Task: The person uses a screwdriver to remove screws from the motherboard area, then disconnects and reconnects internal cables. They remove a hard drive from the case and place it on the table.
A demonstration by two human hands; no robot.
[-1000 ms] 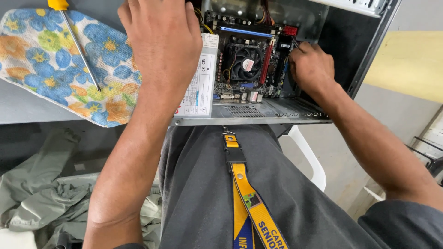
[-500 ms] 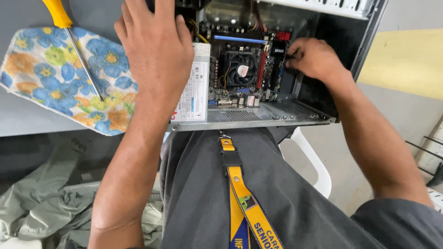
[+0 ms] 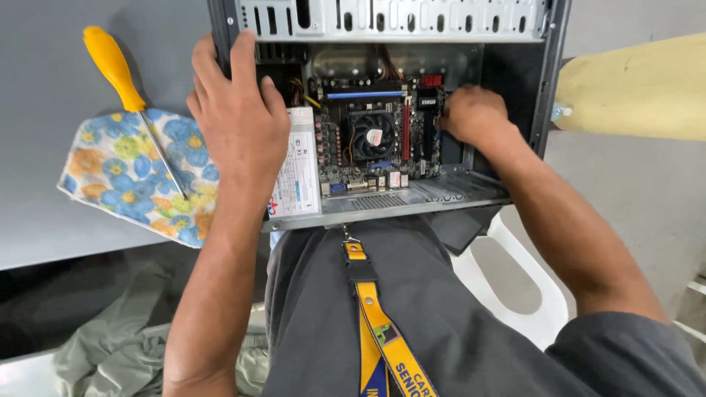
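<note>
The right hand (image 3: 474, 114) is reaching inside the open grey metal computer case (image 3: 397, 18), curled over the right edge of the dark motherboard (image 3: 375, 136) w/ its black fan — fingertips are hidden, so can't tell if it's pinching anything. The left hand (image 3: 239, 121) is lying spread flat, fingers apart, on the power supply's white rectangular label (image 3: 298, 173), covering most of it. A yellow-handled screwdriver (image 3: 118, 70) is resting on a floral blue-orange cloth (image 3: 125, 176) — left of the case.

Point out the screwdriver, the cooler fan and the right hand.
screwdriver (image 3: 112, 65), head view, on its yellow handle.
cooler fan (image 3: 372, 135), head view, on the fan's hub.
right hand (image 3: 472, 115), head view, on the back of the hand.
</note>
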